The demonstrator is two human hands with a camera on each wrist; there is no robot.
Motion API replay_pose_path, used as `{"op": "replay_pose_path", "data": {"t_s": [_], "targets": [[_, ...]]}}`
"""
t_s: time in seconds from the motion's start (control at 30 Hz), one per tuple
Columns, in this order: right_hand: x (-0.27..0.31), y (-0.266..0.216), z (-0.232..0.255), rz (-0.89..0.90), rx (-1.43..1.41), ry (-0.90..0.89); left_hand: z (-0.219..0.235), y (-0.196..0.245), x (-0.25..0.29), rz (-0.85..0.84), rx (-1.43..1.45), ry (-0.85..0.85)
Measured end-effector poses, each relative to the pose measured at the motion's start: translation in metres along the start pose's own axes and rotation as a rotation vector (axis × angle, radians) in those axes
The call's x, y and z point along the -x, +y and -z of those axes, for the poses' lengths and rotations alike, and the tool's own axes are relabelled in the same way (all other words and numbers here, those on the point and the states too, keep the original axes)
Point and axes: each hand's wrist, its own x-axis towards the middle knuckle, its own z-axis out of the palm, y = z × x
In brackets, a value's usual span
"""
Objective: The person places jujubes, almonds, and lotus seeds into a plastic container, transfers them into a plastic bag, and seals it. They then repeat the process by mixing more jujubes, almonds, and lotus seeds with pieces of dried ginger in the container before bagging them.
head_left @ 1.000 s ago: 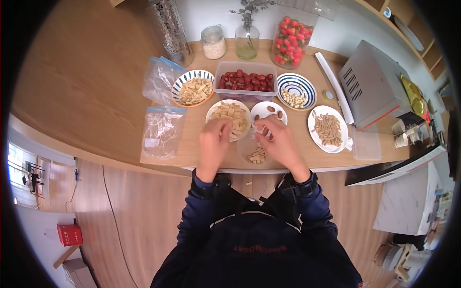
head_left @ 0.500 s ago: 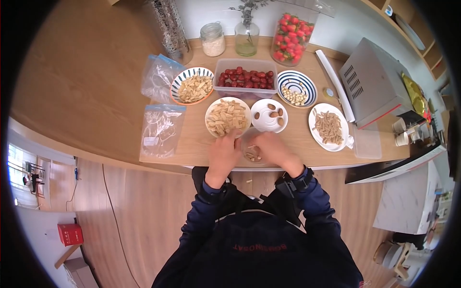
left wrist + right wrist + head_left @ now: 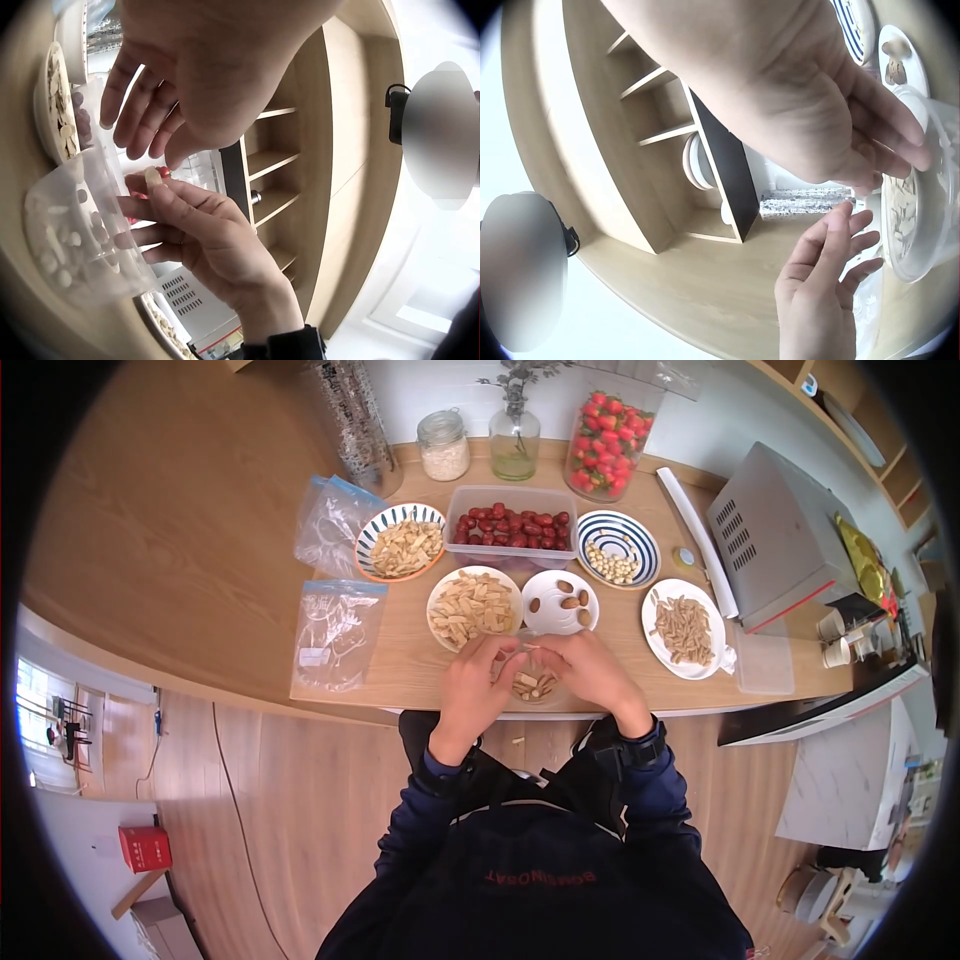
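Note:
My right hand (image 3: 590, 665) pinches a small pale piece (image 3: 152, 177) between thumb and index finger, above a clear plastic tub (image 3: 112, 262). Facing it is my left hand (image 3: 473, 685), its fingers loosely bent with nothing seen between them; the right wrist view shows this left hand (image 3: 825, 262) with fingers spread apart. Inside the tub lie several pale pieces (image 3: 535, 686). Just beyond the hands are a white plate (image 3: 433, 622) heaped with pale, flat strips (image 3: 475, 605) and a small white plate (image 3: 550, 622) bearing several brown, oval nuts (image 3: 569, 602).
Behind stand a striped bowl (image 3: 366, 558) of pale strips, a plastic box (image 3: 510, 560) of red dates, and a blue-ringed plate (image 3: 645, 550) of round, cream-coloured pieces. Zip bags (image 3: 340, 635) lie left. Rightward are a plate (image 3: 715, 622) of brownish sticks and a grey appliance (image 3: 770, 530).
From apart above the tub, both hands came down, the right reaching into it. Now the right hand is raised to the tub's far rim with a pale piece, close to the left.

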Motion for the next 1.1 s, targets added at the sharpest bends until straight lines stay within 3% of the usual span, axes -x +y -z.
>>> {"op": "replay_pose_path", "data": {"t_s": [0.13, 0.33, 0.43, 0.53, 0.63, 0.73, 0.83, 0.93, 1.03, 1.1], "targets": [[0.004, -0.009, 0.004, 0.011, -0.118, -0.056, 0.003, 0.009, -0.002, 0.058, 0.137, -0.041], [0.003, -0.014, 0.000, 0.006, -0.170, 0.054, 0.010, 0.004, -0.009, -0.104, 0.084, -0.007], [0.000, -0.008, -0.012, -0.027, -0.007, 0.161, 0.014, -0.025, -0.024, -0.032, -0.053, 0.226], [0.003, 0.016, -0.033, -0.032, 0.409, -0.062, 0.020, -0.046, -0.039, -0.074, -0.287, 0.356], [0.004, 0.043, -0.065, 0.188, 0.533, 0.019, 0.020, -0.030, -0.029, -0.063, -0.274, 0.275], [-0.003, 0.039, -0.067, 0.184, 0.549, -0.012, 0.014, -0.016, -0.013, 0.138, -0.112, 0.086], [-0.008, 0.027, -0.059, 0.118, 0.463, -0.003, 0.017, -0.011, -0.007, 0.089, -0.096, 0.036], [-0.007, -0.015, -0.015, -0.005, 0.131, 0.016, 0.023, 0.004, -0.005, 0.074, 0.020, -0.026], [-0.005, -0.023, -0.007, -0.003, -0.157, 0.157, 0.017, 0.003, -0.006, 0.075, 0.232, -0.065], [-0.004, -0.025, -0.002, 0.013, -0.224, 0.220, 0.019, 0.002, -0.011, 0.049, 0.221, -0.039]]}}
